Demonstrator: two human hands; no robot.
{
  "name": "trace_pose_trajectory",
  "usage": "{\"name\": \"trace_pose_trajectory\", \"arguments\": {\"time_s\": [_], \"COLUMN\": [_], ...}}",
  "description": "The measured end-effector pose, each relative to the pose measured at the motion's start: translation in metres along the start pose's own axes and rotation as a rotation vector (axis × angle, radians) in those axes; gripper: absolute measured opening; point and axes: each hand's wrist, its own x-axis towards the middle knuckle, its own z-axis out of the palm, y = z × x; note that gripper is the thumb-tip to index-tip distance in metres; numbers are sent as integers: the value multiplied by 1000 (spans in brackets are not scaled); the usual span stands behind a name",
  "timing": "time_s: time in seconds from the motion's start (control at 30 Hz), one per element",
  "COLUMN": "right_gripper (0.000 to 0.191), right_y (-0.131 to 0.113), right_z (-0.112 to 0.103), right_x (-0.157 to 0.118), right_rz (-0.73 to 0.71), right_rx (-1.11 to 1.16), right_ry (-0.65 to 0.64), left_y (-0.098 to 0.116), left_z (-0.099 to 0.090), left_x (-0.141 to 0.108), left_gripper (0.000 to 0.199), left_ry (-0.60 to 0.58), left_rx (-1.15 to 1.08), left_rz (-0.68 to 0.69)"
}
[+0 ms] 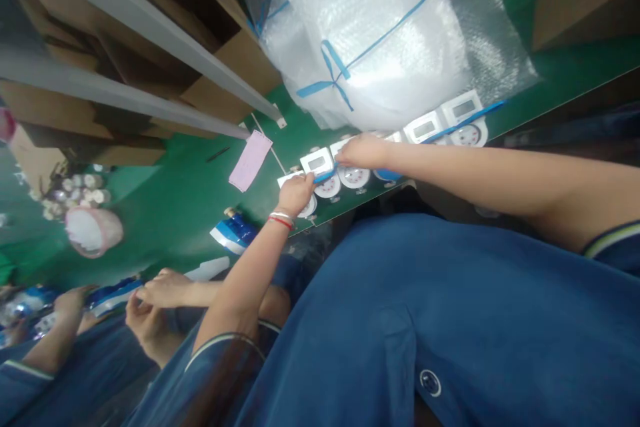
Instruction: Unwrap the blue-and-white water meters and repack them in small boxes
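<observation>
A row of white meters lies along the near edge of the green table, with rectangular windows on top and round dials below. At the row's left end, my left hand (296, 193) is closed around the edge of a meter (307, 207), its fingertips by a blue strip (325, 177). My right hand (363, 151) reaches over the row, fingers curled down onto another meter (354, 177); its fingertips are partly hidden. Between my hands is a meter (317, 161) with its window showing. Further right are two more meters (465, 107) with a blue strip (465, 121) across them.
Bubble wrap (380, 33) tied with blue ribbon stands behind the row. A pink paper (251, 160), a blue meter (237, 232) and a pink basket (95, 230) lie leftward. Grey posts (200, 60) rise before cardboard boxes (125, 147). Co-workers' hands (163, 290) are at lower left.
</observation>
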Motion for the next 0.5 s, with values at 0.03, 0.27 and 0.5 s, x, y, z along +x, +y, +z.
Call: {"name": "trace_pose_trajectory", "arguments": {"time_s": [0.03,0.27,0.5], "right_gripper": [34,44,43], "right_y": [-6,-27,121], "right_z": [2,4,-1], "right_x": [-8,-82,-214], "right_rz": [1,20,744], "right_rx": [-30,106,367], "right_ry": [-4,192,717], "left_y": [4,26,54], "left_z": [1,-2,-14], "left_x": [-3,-12,-18], "left_gripper": [36,51,65], "left_ry": [12,13,-5], "left_rx": [-1,-85,-172], "left_rz": [-8,27,14]}}
